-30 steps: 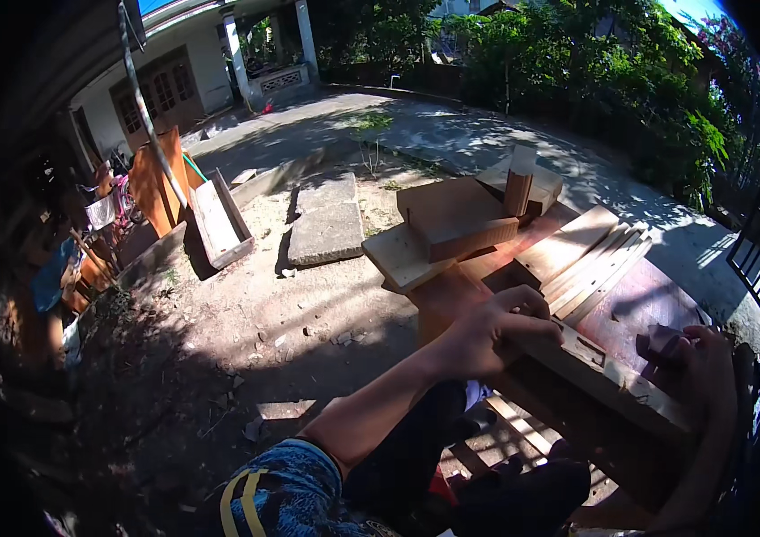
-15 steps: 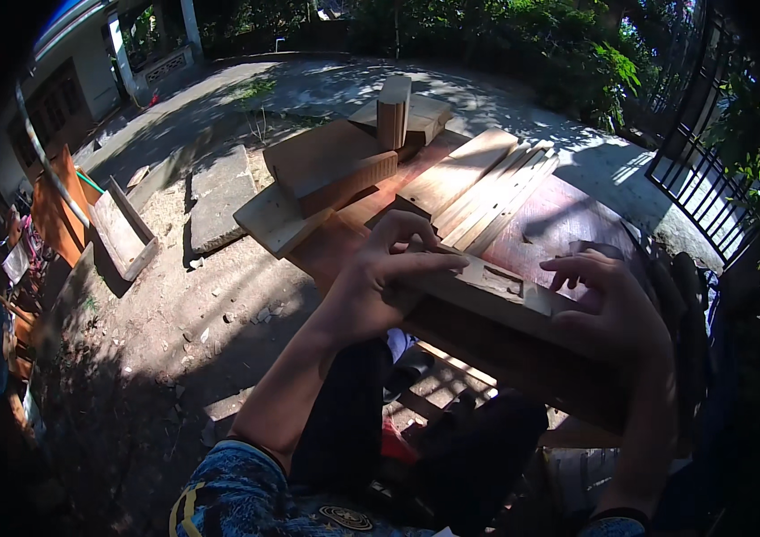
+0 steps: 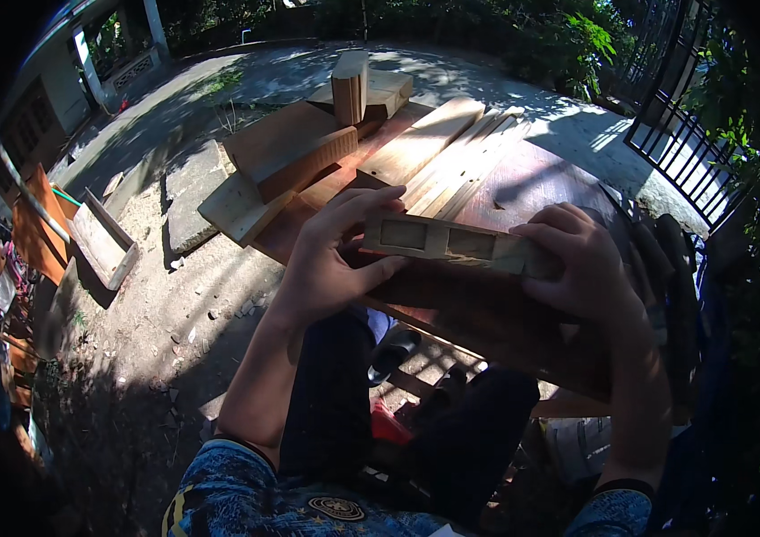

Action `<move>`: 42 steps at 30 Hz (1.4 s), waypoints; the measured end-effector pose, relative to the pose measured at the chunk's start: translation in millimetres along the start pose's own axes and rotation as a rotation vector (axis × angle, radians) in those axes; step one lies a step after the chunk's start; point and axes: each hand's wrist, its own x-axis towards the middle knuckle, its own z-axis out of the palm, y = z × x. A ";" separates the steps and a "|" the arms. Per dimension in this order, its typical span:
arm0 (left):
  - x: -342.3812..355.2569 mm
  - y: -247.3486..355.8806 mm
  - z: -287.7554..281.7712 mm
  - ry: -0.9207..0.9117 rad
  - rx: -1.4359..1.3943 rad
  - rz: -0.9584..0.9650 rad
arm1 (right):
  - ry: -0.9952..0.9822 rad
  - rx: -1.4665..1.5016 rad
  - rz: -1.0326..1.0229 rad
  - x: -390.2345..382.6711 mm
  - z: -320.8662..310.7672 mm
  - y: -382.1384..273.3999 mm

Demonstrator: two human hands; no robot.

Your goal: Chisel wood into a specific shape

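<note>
A pale wooden block [image 3: 438, 240] with two rectangular recesses and a splintered lower edge is held level between my two hands. My left hand [image 3: 335, 255] grips its left end, thumb underneath and fingers at the top. My right hand [image 3: 577, 264] holds the right end, fingers curled over it. Below them is a reddish wooden tabletop [image 3: 563, 174], with several long pale planks [image 3: 420, 143] just behind the block. At the back left of the tabletop lie thicker boards [image 3: 286, 143] and a short upright wooden piece [image 3: 348, 85].
Concrete slabs [image 3: 187, 192] lie on the ground to the left, near a wooden trough [image 3: 102, 246] and a leaning orange board [image 3: 40, 224]. A black metal gate [image 3: 679, 161] stands at the right. My legs and sandals [image 3: 393, 353] are below the table edge.
The view has swung rightward and down. The block has been lifted and turned so its recessed face shows; my right hand, earlier at a dark object on the right, now grips the block.
</note>
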 end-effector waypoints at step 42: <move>-3.1 -3.4 8.8 -0.003 0.308 0.157 | 0.014 -0.568 1.073 -68.2 -80.3 105.4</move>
